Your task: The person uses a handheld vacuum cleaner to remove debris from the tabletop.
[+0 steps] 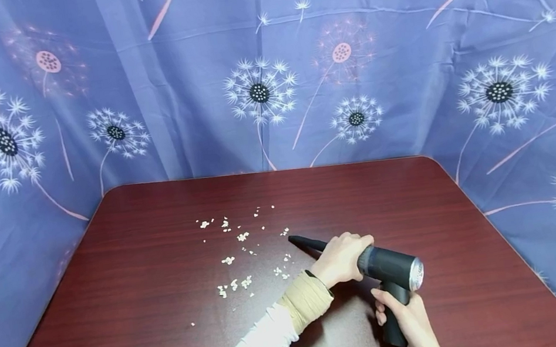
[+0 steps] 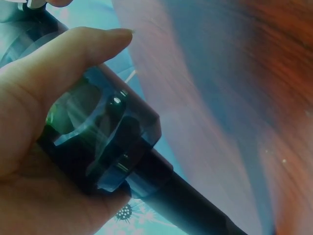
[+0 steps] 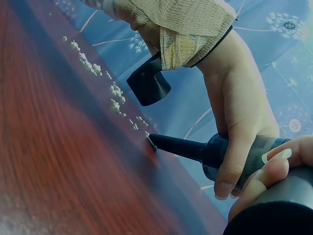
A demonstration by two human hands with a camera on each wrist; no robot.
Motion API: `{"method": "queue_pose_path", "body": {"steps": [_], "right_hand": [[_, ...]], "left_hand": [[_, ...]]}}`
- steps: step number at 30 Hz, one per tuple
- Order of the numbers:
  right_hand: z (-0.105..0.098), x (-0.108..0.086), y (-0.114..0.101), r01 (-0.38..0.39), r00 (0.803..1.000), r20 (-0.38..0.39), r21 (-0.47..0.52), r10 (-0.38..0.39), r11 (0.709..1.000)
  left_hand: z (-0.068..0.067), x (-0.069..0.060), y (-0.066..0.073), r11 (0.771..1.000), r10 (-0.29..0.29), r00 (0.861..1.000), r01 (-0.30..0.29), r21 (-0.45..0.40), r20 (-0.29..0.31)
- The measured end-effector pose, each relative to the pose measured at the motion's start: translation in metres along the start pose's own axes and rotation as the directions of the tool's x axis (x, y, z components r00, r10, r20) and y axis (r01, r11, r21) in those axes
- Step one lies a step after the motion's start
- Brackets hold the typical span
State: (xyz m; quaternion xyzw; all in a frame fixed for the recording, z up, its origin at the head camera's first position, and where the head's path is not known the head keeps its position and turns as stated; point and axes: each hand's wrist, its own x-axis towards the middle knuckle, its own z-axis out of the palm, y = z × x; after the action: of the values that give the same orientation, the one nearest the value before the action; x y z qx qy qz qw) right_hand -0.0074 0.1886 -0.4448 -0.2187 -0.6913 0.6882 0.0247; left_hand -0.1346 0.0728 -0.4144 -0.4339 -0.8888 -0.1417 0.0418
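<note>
A black handheld vacuum cleaner (image 1: 388, 266) with a silver rear end is held above the right half of the table. My left hand (image 1: 342, 258) grips its clear front cup (image 2: 105, 132), with thumb and fingers around it. Below, my right hand (image 1: 411, 321) is wrapped round the handle (image 1: 397, 328). The narrow nozzle (image 3: 178, 147) points left and down, its tip close to pale crumbs (image 1: 228, 260); whether it touches the table cannot be told. In the right wrist view, my right fingers (image 3: 266, 178) show just behind my left hand (image 3: 244, 112).
More crumbs (image 1: 204, 224) lie scattered in small clumps over the table's middle. The dark red wooden table (image 1: 113, 291) has rounded far corners. A blue dandelion-print curtain (image 1: 202, 89) hangs round its back and sides. A black wrist camera (image 3: 149, 83) sits under my left sleeve's tan band.
</note>
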Motion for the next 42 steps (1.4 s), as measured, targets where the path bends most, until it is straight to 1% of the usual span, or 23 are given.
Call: {"method": "queue_pose_path", "body": {"steps": [3, 8, 17, 21, 28, 34, 37, 42], "right_hand": [[0.002, 0.001, 0.000, -0.001, 1.000, 0.000, -0.001, 0.001, 1.000], [0.005, 0.002, 0.000, 0.002, 1.000, 0.010, 0.006, -0.002, 1.000], [0.010, 0.002, -0.001, 0.004, 1.000, 0.029, 0.024, -0.004, 1.000], [0.012, 0.003, -0.001, 0.008, 1.000, 0.027, 0.031, -0.009, 0.999], [0.015, 0.004, -0.002, 0.011, 1.000, 0.011, 0.035, -0.011, 0.999], [0.015, 0.004, -0.002, 0.011, 1.000, 0.007, 0.038, -0.012, 0.999], [0.015, 0.004, -0.002, 0.010, 1.000, 0.006, 0.032, -0.010, 0.999], [0.014, 0.004, -0.004, 0.005, 1.000, -0.001, 0.026, -0.005, 1.000]], "left_hand": [[0.000, -0.001, -0.002, 1.000, 0.002, 1.000, -0.002, 0.006, -0.006], [-0.001, -0.002, -0.005, 1.000, -0.012, 1.000, 0.012, 0.016, -0.005], [-0.001, -0.004, -0.010, 0.999, 0.005, 0.999, -0.003, 0.039, -0.032], [-0.001, -0.003, -0.012, 0.999, -0.003, 1.000, 0.004, 0.032, -0.028], [-0.002, -0.004, -0.014, 1.000, 0.009, 1.000, -0.008, 0.023, -0.030], [-0.004, -0.004, -0.013, 1.000, 0.008, 1.000, -0.008, 0.017, -0.016], [-0.003, -0.003, -0.014, 1.000, 0.010, 1.000, -0.010, 0.003, -0.013], [0.000, -0.002, -0.017, 0.997, 0.022, 0.999, -0.024, -0.070, -0.035]]}}
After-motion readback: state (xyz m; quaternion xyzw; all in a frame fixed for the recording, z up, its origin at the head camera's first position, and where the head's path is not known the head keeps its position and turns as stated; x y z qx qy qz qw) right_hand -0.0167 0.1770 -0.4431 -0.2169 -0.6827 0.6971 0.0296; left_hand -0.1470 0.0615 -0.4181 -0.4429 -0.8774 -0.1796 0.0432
